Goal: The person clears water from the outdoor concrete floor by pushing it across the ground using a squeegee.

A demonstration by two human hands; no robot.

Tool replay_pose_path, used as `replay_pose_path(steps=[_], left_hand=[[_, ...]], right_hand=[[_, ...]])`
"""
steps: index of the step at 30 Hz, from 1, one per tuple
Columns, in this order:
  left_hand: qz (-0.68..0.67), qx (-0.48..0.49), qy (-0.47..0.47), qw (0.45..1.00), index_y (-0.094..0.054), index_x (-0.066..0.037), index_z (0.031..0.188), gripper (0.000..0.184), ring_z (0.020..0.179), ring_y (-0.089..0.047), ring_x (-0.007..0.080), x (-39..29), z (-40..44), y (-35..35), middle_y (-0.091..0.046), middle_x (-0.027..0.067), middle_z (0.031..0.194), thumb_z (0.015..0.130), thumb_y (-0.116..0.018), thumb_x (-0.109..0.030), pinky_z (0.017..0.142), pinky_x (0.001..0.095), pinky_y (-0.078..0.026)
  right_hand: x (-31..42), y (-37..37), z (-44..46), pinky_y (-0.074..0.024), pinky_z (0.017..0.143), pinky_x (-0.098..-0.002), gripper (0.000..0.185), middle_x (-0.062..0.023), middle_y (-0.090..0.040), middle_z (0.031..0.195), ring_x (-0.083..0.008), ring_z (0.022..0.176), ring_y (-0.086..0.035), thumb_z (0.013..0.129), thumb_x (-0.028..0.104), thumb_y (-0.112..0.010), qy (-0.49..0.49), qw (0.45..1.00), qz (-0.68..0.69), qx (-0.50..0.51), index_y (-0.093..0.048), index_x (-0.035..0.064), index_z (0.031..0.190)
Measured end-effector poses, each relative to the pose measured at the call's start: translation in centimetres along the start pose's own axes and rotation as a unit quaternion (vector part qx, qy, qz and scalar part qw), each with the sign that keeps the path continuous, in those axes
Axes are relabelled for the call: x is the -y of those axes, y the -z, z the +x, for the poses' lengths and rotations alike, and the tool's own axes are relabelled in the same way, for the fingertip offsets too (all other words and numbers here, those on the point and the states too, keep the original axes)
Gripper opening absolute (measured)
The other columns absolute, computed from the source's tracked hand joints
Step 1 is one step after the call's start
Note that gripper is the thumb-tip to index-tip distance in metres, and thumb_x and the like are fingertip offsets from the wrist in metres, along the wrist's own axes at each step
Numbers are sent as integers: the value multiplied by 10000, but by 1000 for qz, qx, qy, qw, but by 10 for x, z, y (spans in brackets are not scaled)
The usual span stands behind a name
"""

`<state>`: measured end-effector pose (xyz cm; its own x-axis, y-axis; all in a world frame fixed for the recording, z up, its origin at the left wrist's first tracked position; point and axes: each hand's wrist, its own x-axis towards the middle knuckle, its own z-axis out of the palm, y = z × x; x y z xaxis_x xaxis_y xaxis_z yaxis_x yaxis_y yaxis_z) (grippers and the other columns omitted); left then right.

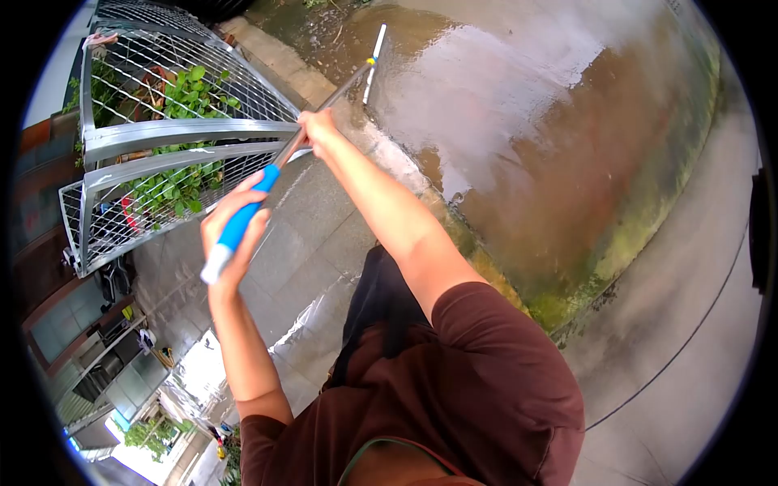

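A long pole tool with a blue grip (pixel 237 225) slants up and to the right across the head view. My left hand (pixel 235 227) is wrapped round the blue grip near its white end. Higher up, my right hand (pixel 318 131) closes round the metal shaft, close to the corner of a metal mesh frame. At the far end of the shaft, a yellow joint meets a thin white crossbar (pixel 375 63), which lies over the edge of the wet ground.
A metal mesh enclosure (pixel 190 130) with green plants (pixel 194 101) stands at the left. Muddy water (pixel 519 138) covers the ground at the upper right, bordered by a mossy edge (pixel 567 296). Grey wet tiles (pixel 304 235) lie below. A dark cable (pixel 677 352) crosses the concrete at right.
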<state>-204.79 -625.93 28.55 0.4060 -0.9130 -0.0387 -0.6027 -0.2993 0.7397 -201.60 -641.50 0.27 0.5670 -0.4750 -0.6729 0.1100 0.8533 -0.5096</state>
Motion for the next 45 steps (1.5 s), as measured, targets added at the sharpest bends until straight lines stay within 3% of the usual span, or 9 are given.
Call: replay_pose_path(steps=[7,14,16,18,21,25,31,38,45], left_hand=[[188,28,-121,974,-677,-69,969,300,1001,-663,321,-15,-16,-75,-655,126,1241,692,-790,-65,899,416,-522],[132,210,-85,965,-532,-171,1369,581,1192,-551,328,32,-46,-139,-455,96,1473,818,-714,-150,1050,439,-420],[133,231,-52,962,-537,-170,1369,529,1208,-547,321,58,-58,-154,-496,95,1437,861,-683,-196,1056,437,-414],[139,253,-18,957,-546,-171,1364,485,1224,-542,308,87,-71,-159,-536,90,1399,895,-652,-234,1056,438,-412],[125,260,43,957,-561,-168,1350,454,1233,-545,282,100,-89,-158,-588,79,1342,912,-632,-261,1064,436,-404],[28,270,86,959,-605,-128,1293,412,1197,-575,300,111,-112,-180,-623,97,1289,905,-639,-260,1028,414,-447],[-30,336,27,941,-624,-72,1252,380,1168,-590,307,97,-117,-241,-640,128,1248,915,-620,-246,1009,413,-455],[-78,305,57,947,-634,-82,1226,346,1111,-614,329,72,-100,-273,-656,144,1195,920,-610,-241,961,424,-484],[-73,216,105,968,-637,-75,1217,337,999,-665,310,82,-110,-265,-683,142,1121,900,-641,-189,889,391,-519]], right_hand=[[16,54,-5,-528,499,-363,335,-69,-555,744,-182,580,-586,809,39,-609,41,984,72,159,-404,70,1071],[58,145,-18,-533,480,-345,954,-100,-551,727,-193,612,-617,857,23,-632,-41,971,-230,57,16,116,1550],[43,200,-33,-566,612,-394,805,-196,-642,928,-264,763,-674,937,197,-612,-82,933,-346,-54,-101,146,1557],[18,265,-65,-504,868,-462,611,-258,-666,1084,-423,981,-648,961,346,-535,72,735,-660,-140,-332,122,1493],[-9,353,-167,-497,725,-503,600,-243,-655,800,-434,777,-649,957,338,-544,73,748,-648,-123,-335,173,1494],[-59,438,-297,-507,763,-491,602,-263,-668,933,-442,842,-656,948,247,-590,102,749,-643,-123,-352,260,1500],[-75,413,-307,-516,764,-524,701,-264,-670,869,-440,807,-657,941,249,-561,-122,641,-748,-121,-209,377,1534],[-94,343,-131,-502,737,-548,719,-293,-655,878,-448,800,-652,864,155,-546,42,701,-707,-86,-279,228,1527],[5,209,41,-546,732,-476,591,-232,-690,985,-371,794,-682,872,201,-625,178,645,-734,-120,-439,71,1418]])
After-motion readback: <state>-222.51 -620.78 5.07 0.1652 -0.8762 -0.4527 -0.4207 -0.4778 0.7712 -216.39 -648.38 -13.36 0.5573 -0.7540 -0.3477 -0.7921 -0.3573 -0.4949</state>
